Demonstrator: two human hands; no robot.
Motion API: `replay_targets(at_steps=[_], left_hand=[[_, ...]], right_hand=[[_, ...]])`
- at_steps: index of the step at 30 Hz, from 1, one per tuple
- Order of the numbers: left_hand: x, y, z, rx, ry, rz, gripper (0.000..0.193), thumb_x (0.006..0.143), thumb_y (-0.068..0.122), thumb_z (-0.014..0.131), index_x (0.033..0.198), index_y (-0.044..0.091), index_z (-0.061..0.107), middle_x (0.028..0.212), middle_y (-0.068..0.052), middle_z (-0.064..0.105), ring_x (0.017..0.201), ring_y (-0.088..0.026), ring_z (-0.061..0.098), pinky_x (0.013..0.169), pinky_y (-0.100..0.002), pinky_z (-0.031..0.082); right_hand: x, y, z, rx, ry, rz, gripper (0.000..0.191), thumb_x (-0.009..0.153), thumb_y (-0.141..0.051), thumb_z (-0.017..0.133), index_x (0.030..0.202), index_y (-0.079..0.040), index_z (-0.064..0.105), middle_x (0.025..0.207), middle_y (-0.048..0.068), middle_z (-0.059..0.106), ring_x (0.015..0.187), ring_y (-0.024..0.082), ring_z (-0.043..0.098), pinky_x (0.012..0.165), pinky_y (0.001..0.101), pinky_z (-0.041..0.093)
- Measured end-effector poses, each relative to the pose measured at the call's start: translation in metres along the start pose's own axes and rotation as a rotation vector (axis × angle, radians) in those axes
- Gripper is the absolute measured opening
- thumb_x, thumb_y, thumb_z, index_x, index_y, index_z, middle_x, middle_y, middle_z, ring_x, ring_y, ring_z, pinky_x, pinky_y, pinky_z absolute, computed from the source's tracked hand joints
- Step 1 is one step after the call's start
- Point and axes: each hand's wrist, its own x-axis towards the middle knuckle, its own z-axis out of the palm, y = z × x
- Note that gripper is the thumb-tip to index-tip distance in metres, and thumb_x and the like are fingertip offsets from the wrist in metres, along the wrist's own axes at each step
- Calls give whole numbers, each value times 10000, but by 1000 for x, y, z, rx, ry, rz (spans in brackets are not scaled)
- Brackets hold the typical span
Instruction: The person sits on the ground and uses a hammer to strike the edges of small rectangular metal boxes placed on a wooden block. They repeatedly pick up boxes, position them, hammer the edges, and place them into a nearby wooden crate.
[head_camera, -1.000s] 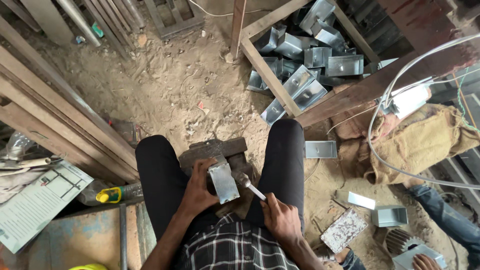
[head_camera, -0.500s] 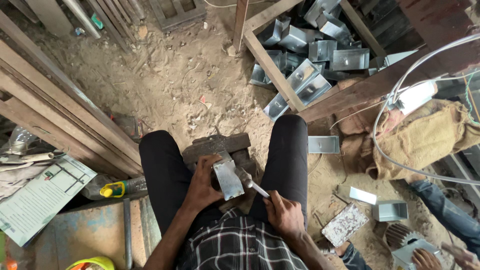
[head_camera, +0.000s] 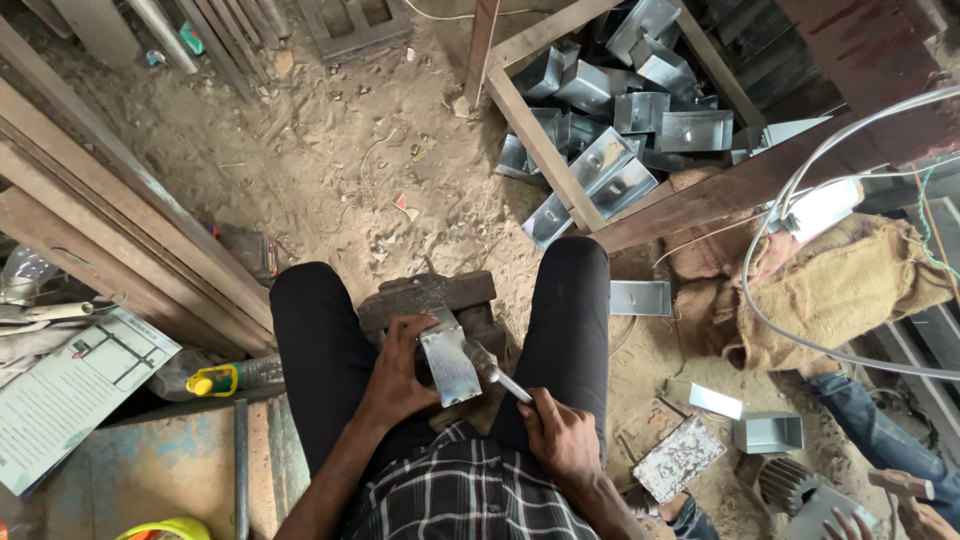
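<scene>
I sit with my black-trousered knees apart over a dark wooden block (head_camera: 428, 294) on the sandy ground. My left hand (head_camera: 400, 368) holds a flat piece of galvanised sheet metal (head_camera: 450, 363) against the block. My right hand (head_camera: 558, 432) grips a small hammer (head_camera: 492, 370) by its handle, with the head touching the right edge of the sheet.
A wooden frame (head_camera: 540, 150) at the upper right holds a heap of folded metal boxes (head_camera: 640, 110). Loose boxes (head_camera: 768, 432) and a flat sheet (head_camera: 641, 298) lie to my right. Another person's hand (head_camera: 850, 524) shows at the bottom right. Timber planks (head_camera: 120, 200), a plastic bottle (head_camera: 235, 378) and a paper (head_camera: 70, 390) lie on the left.
The view has shifted slightly. Both hands stay on the sheet and hammer, and the hammer head has come closer to the sheet's edge.
</scene>
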Motion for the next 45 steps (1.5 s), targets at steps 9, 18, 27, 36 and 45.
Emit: replay_targets(at_steps=[9,18,27,36,45], left_hand=[[-1,3,1,6,-9,-28,1090,478,178,990,1418,161,440,1324,-175,500,1252,-392,558,1033,-487,508],[-2,2,3,-18,-33,-62,1086,488,141,974,1425,178,426,1347,-157,478,1265,-381,559,1035,-499,524],[-3,2,3,-8,-27,-39,1091,480,141,970,1426,170,428,1331,-157,483,1260,-381,559,1021,-497,527],[-3,4,4,-7,-6,-21,1092,501,212,1006,1427,169,430,1340,-165,485,1283,-387,552,1040,-497,518],[-4,2,5,7,-15,-36,1108,491,216,1010,1429,176,423,1345,-154,479,1255,-372,561,1028,-496,540]], right_hand=[[-1,2,1,-10,-32,24,139,966,-214,669,960,-80,632,671,80,703,510,270,676,447,401,509],[-1,2,-1,-9,-18,-12,142,968,-202,662,974,-64,630,674,83,707,494,259,669,430,390,497],[-3,3,0,-8,-22,-3,143,954,-200,674,974,-65,633,671,84,707,494,262,668,431,398,499],[-3,2,-1,-22,-8,-16,144,960,-215,673,967,-78,628,658,91,684,520,299,658,459,423,491],[-4,3,0,-7,-37,13,149,970,-223,658,978,-78,625,670,83,698,504,273,664,454,408,502]])
